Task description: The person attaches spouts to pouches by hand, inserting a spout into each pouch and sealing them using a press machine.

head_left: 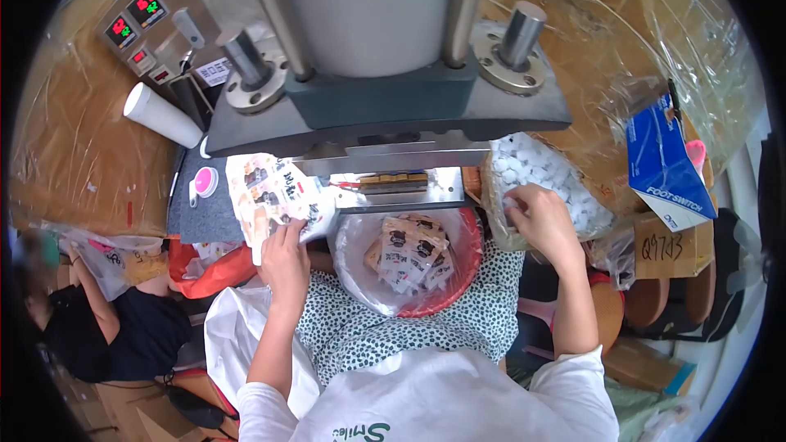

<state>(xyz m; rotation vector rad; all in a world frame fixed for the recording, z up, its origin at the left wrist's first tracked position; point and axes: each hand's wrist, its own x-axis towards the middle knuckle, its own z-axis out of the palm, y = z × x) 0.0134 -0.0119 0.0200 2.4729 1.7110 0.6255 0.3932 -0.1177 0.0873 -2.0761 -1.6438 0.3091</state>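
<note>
My left hand is closed on the lower edge of some printed packets lying left of the press opening. At the right, my right hand reaches over the near edge of a clear bag of small white pieces; its fingers are bent together, and what they hold, if anything, is too small to name. Between my hands is the metal press, with a brass-coloured block in its opening. Under it, a red basin lined with clear plastic holds several printed packets.
A control box with lit displays and a white cup stand at the left, near a pink-topped round item. A blue box and a marked carton are at the right. Another person sits lower left.
</note>
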